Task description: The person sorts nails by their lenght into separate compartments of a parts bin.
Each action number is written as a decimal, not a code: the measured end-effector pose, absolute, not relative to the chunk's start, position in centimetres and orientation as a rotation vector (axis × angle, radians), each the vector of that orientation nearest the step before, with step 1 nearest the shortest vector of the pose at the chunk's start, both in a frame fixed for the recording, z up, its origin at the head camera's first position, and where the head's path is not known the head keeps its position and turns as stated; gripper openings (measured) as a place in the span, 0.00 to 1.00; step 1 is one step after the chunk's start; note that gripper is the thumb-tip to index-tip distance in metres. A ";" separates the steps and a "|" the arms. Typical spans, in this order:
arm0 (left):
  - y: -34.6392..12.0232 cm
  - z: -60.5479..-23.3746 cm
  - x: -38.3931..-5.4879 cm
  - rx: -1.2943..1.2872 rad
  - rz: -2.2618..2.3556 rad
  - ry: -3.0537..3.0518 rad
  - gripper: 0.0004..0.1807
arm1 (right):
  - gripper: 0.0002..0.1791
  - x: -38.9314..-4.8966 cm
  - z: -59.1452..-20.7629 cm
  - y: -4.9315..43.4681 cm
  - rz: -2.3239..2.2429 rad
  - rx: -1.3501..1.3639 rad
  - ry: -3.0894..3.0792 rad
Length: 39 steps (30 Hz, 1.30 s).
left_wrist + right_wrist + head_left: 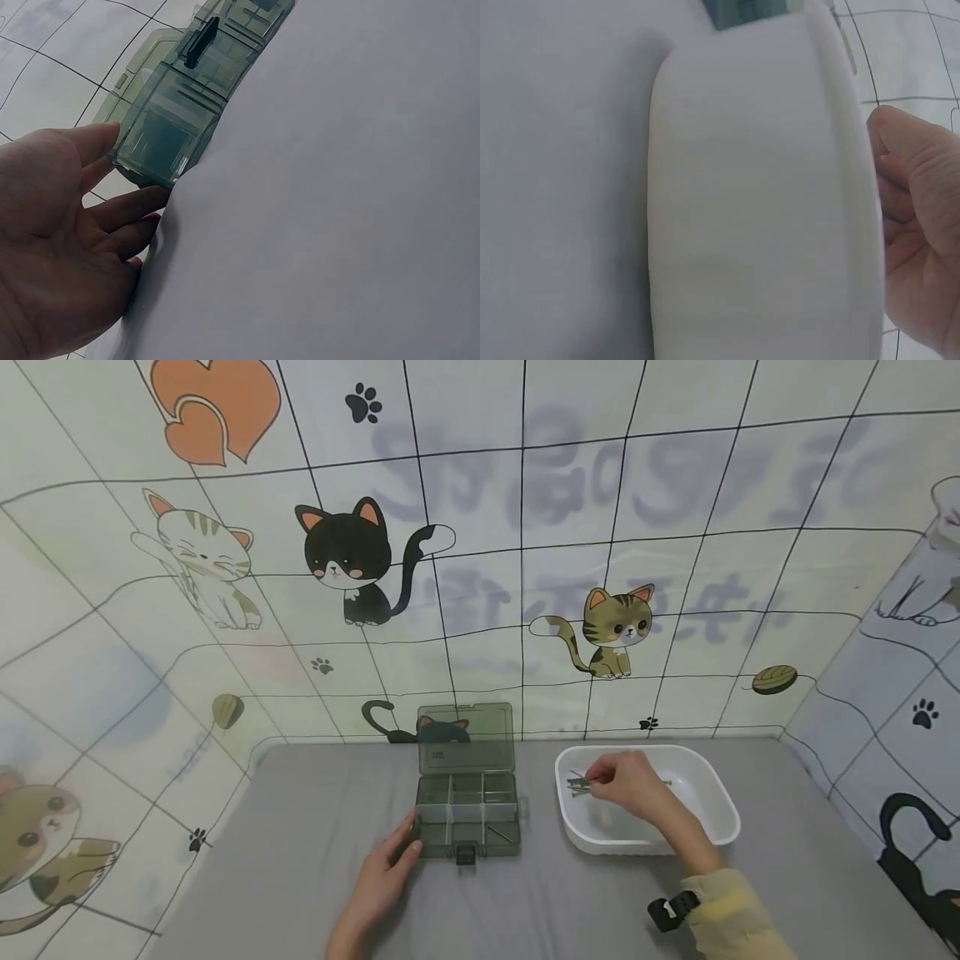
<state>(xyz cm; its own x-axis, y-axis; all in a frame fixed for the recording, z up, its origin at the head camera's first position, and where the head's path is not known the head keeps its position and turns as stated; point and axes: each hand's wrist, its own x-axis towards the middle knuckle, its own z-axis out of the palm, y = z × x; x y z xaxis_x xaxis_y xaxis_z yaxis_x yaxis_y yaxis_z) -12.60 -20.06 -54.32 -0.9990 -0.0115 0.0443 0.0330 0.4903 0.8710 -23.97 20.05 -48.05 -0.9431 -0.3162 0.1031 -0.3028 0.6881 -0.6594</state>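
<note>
A green see-through compartment box [467, 852] stands on the grey surface with its lid [465, 739] raised. One thin metal nail [500, 834] lies in its front right compartment. My left hand [381, 875] touches the box's left side with loosely extended fingers; in the left wrist view the fingertips meet the box's corner. Over the white tray [645, 845], my right hand [628, 783] brings thumb and fingers together at the left end, pinching what looks like a thin nail [576, 773]. Several more nails [578, 787] lie below the fingertips. In the right wrist view the tray wall hides the fingertips.
A few small pieces [667, 782] lie in the tray right of my hand. Behind the box hangs a cloth [480, 660] printed with cats and grid lines, continuing along both sides. Grey cloth [300, 827] covers the surface. A dark strap device [672, 910] is on my right wrist.
</note>
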 end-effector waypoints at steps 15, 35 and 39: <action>-20.1 -54.2 -12.8 0.010 -1.571 -2.674 0.29 | 0.07 -21.8 -46.2 14.0 -1.281 -0.752 2.762; -20.1 -54.2 -12.6 -0.004 -1.569 -2.679 0.28 | 0.07 -20.6 -47.7 8.7 -1.186 -0.893 2.757; -20.2 -54.3 -12.7 0.001 -1.588 -2.669 0.29 | 0.06 -20.7 -47.9 8.3 -1.163 -0.877 2.754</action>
<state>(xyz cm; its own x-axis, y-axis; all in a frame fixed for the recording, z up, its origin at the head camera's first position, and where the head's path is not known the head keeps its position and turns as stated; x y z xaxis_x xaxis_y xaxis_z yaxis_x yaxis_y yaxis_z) -12.66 -20.21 -54.28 -0.9994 -0.0187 0.0306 0.0180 0.4773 0.8786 -20.70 8.30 -47.89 -0.8411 -0.5075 0.1871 -0.4879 0.5627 -0.6673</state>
